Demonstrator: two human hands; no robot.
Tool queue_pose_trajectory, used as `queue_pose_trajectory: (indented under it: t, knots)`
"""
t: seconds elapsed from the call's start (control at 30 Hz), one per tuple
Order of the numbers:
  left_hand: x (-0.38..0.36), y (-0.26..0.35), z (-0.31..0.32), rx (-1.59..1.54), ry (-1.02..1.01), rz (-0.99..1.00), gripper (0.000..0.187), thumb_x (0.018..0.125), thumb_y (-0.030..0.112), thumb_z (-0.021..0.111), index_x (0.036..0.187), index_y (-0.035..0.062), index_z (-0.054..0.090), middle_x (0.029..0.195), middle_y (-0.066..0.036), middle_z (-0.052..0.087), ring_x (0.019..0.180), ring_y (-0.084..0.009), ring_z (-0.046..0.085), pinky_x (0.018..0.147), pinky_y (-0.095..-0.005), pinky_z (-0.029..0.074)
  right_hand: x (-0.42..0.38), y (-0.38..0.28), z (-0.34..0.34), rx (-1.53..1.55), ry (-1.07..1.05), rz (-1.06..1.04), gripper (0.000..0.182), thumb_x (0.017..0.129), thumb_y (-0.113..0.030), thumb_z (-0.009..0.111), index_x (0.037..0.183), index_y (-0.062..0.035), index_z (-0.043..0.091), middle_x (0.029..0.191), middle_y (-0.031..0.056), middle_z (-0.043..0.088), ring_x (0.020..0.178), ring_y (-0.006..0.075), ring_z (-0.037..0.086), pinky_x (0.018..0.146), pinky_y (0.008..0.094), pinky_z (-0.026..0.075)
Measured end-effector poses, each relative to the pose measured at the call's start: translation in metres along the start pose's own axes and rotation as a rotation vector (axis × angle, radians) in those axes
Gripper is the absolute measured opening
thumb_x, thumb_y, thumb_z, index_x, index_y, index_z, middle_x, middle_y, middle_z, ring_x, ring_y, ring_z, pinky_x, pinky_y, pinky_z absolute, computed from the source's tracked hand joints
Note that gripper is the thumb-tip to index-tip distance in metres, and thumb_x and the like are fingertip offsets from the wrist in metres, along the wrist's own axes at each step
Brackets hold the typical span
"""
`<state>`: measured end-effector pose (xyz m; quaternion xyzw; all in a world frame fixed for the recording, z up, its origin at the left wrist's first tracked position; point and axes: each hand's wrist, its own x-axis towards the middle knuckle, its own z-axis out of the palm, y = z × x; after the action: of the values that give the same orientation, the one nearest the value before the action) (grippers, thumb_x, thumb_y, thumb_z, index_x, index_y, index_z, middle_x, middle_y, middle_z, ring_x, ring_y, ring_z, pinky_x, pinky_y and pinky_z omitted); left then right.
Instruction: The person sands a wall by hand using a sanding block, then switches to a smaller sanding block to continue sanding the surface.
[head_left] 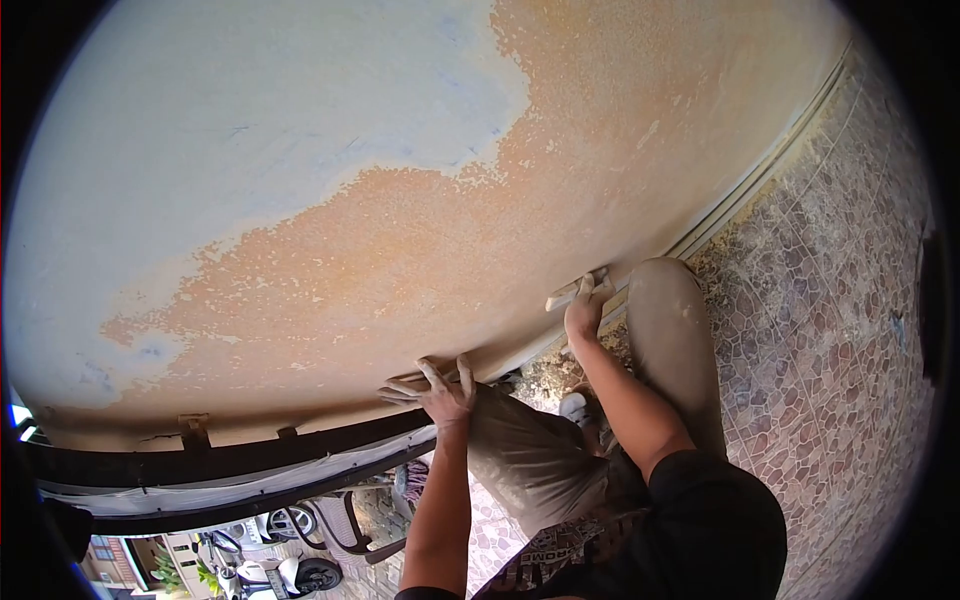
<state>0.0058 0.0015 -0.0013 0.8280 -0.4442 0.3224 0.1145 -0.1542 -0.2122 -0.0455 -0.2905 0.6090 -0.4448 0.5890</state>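
Observation:
A large wall (400,250) fills the upper view, with pale blue-white paint on one side and a broad bare orange-beige patch with flaked edges. My left hand (448,398) lies against the low part of this wall, its dusty fingers spread and holding nothing. Farther right, close to the wall's base, my right hand (585,310) grips a flat, pale sanding block (563,298) pressed to the surface. The block's underside is hidden, and fingers cover part of it.
My bent knees, in dusty trousers (675,340), are close to the wall. Stone-patterned floor tiles (810,330) stretch along the right, with pale dust and crumbs near the wall's base. At lower left are a chair (345,525) and a white motorbike (270,575).

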Motion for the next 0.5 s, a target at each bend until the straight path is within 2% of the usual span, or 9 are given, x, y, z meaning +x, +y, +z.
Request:
queue_pose_trajectory:
  t: [0.1, 0.13, 0.17, 0.2, 0.27, 0.33, 0.37, 0.47, 0.5]
  knots:
    - [0.003, 0.004, 0.002, -0.036, -0.024, -0.045, 0.096, 0.080, 0.055, 0.070, 0.153, 0.0138, 0.024, 0.146, -0.052, -0.009, 0.132, -0.0744, -0.007, 0.097, -0.0863, 0.006, -0.026, -0.010, 0.001, 0.008, -0.104, -0.207, 0.060, 0.105, -0.027, 0.042, 0.146, 0.0031, 0.010, 0.118, 0.0298, 0.057, 0.105, 0.0330, 0.062, 0.088, 0.0434, 0.050]
    - [0.008, 0.010, -0.004, 0.008, -0.045, -0.078, 0.095, 0.081, 0.057, 0.068, 0.151, 0.0056, 0.029, 0.147, -0.051, -0.010, 0.135, -0.0708, -0.007, 0.102, -0.0819, 0.004, -0.049, -0.025, 0.005, 0.082, -0.194, -0.347, 0.061, 0.104, -0.025, 0.044, 0.146, 0.0035, 0.010, 0.117, 0.0304, 0.055, 0.104, 0.0323, 0.061, 0.087, 0.0437, 0.050]
    - [0.008, 0.014, -0.009, 0.053, -0.070, -0.113, 0.095, 0.083, 0.058, 0.066, 0.148, -0.0027, 0.034, 0.148, -0.050, -0.010, 0.138, -0.0671, -0.008, 0.107, -0.0776, 0.002, -0.058, -0.026, 0.010, -0.003, -0.188, -0.706, 0.068, 0.101, -0.019, 0.052, 0.146, 0.0067, 0.007, 0.109, 0.0278, 0.057, 0.096, 0.0301, 0.063, 0.082, 0.0436, 0.052]
    - [0.006, 0.015, -0.008, 0.051, -0.074, -0.112, 0.095, 0.083, 0.058, 0.066, 0.148, -0.0027, 0.034, 0.148, -0.050, -0.010, 0.138, -0.0671, -0.008, 0.107, -0.0776, 0.002, -0.060, -0.028, 0.014, 0.011, -0.203, -0.885, 0.074, 0.098, -0.015, 0.058, 0.145, 0.0104, 0.007, 0.100, 0.0246, 0.059, 0.086, 0.0312, 0.063, 0.079, 0.0429, 0.052]
    - [0.003, 0.011, -0.003, 0.018, -0.122, -0.139, 0.091, 0.082, 0.057, 0.068, 0.146, -0.0001, 0.038, 0.146, -0.052, -0.008, 0.136, -0.0696, -0.007, 0.104, -0.0800, 0.004, -0.042, -0.021, -0.002, -0.330, -0.138, -1.047, 0.073, 0.097, -0.015, 0.059, 0.144, 0.0125, 0.010, 0.095, 0.0227, 0.060, 0.081, 0.0320, 0.063, 0.078, 0.0427, 0.052]
    - [-0.001, 0.006, 0.001, -0.009, -0.164, -0.175, 0.087, 0.081, 0.056, 0.070, 0.144, 0.0024, 0.043, 0.144, -0.054, -0.006, 0.134, -0.0720, -0.005, 0.102, -0.0825, 0.005, -0.015, -0.003, -0.005, -0.350, 0.068, -0.816, 0.069, 0.099, -0.021, 0.056, 0.145, 0.0095, 0.014, 0.099, 0.0265, 0.061, 0.085, 0.0362, 0.064, 0.080, 0.0440, 0.051]
    - [-0.002, 0.005, 0.001, -0.025, -0.186, -0.192, 0.085, 0.080, 0.055, 0.071, 0.142, 0.0036, 0.045, 0.143, -0.055, -0.005, 0.133, -0.0732, -0.004, 0.100, -0.0837, 0.006, -0.001, 0.005, -0.008, -0.191, -0.007, -0.386, 0.064, 0.103, -0.029, 0.048, 0.146, 0.0047, 0.015, 0.105, 0.0290, 0.063, 0.093, 0.0389, 0.065, 0.082, 0.0452, 0.050]
    - [0.012, 0.017, -0.013, 0.045, -0.094, -0.135, 0.095, 0.083, 0.058, 0.066, 0.149, -0.0020, 0.034, 0.148, -0.050, -0.010, 0.138, -0.0666, -0.007, 0.108, -0.0764, 0.002, 0.006, 0.020, 0.000, -0.198, 0.031, -0.152, 0.060, 0.105, -0.033, 0.042, 0.146, 0.0007, 0.015, 0.109, 0.0299, 0.063, 0.099, 0.0411, 0.065, 0.084, 0.0455, 0.050]
    - [0.012, 0.015, -0.010, 0.041, -0.093, -0.133, 0.095, 0.083, 0.058, 0.066, 0.149, -0.0020, 0.034, 0.148, -0.050, -0.010, 0.138, -0.0666, -0.007, 0.108, -0.0764, 0.002, -0.021, -0.008, 0.000, -0.085, -0.025, -0.304, 0.059, 0.105, -0.030, 0.043, 0.147, 0.0001, 0.013, 0.108, 0.0291, 0.063, 0.099, 0.0405, 0.065, 0.086, 0.0451, 0.049]
